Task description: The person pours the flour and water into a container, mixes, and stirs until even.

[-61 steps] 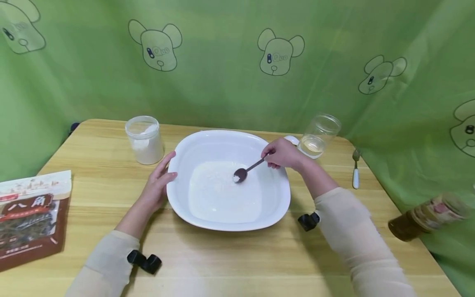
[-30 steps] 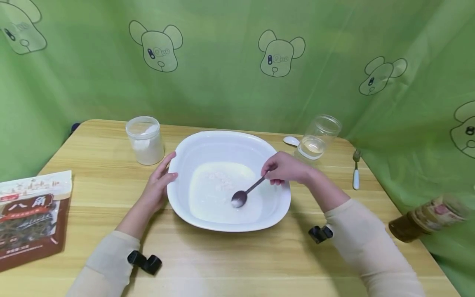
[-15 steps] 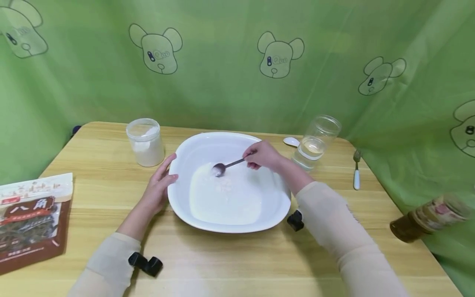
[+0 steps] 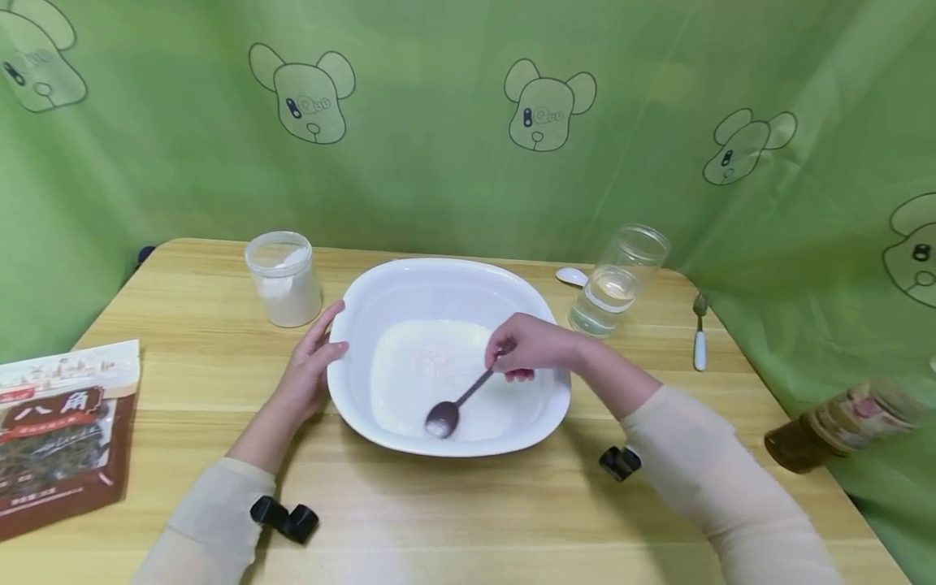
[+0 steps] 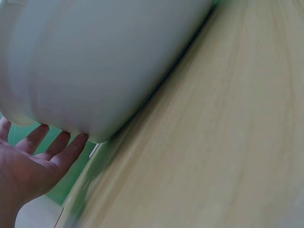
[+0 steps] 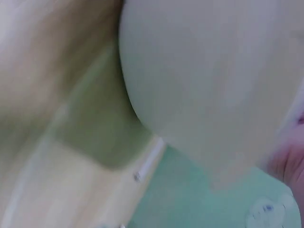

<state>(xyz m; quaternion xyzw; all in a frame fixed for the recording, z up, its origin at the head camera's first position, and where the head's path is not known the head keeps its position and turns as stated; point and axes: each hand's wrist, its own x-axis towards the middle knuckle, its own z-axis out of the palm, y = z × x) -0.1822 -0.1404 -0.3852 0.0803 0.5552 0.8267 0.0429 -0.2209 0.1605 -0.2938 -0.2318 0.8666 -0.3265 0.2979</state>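
Near 6 o'clock inside the bowl [image 4: 453, 291], close to its front wall, is the head of the spoon [image 4: 442, 420]; your right hand [image 4: 528, 343], above the 3 o'clock side, pinches its handle. On the bowl's 9 o'clock side your left hand [image 4: 310, 361] rests against the outer wall, fingers extended and spread. Farther from the bowl, the bag [image 4: 62, 439] lies toward 9, the bottle [image 4: 837, 426] just past 3, the fork [image 4: 699, 333] near 3, the jar [image 4: 285, 284] at 10, the glass [image 4: 613, 284] at 2

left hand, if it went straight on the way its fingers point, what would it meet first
Most likely the white basin: in the left wrist view, the left hand has its fingertips at the outer wall, though exact contact is hard to judge.
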